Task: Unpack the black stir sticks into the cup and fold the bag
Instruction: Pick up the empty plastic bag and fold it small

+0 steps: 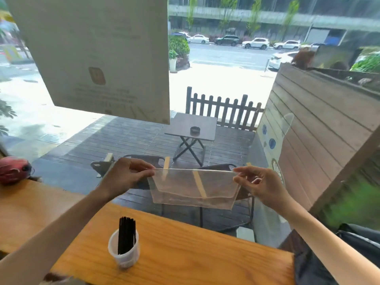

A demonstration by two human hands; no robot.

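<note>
Head view, looking forward and down across a wooden surface (185,254) toward a large window.

Left hand (125,173): raised above the surface, thumb and fingertips pinched shut on the upper left corner of the clear plastic bag (193,188), remaining fingers curled loosely. Right hand (261,182): raised at matching height, thumb and forefinger pinching the upper right corner of the same bag, other fingers fanned slightly outward. Bag stretched taut between both hands along a straight top edge, doubled over so that two layers hang down, lower edges staggered, nothing visible inside. Held clear of the surface, in front of the window glass.

Below and to the left of the bag: white cup (124,251) standing upright on the surface, near the left forearm, not touching it. Black stir sticks (126,235) bundled upright inside the cup, tops rising well above the rim.

Around: red rounded object (14,169) at the far left edge of the surface, too blurred to identify. Pale poster (98,54) fixed to the window, upper left. Dark bag or garment (359,243) at the lower right, beside the right forearm. Through the glass: small folding table (193,126) on a deck, dark round item on top, picket fence (224,110) behind, parked cars (255,43) along the street beyond. Nothing between the hands and the cup.
</note>
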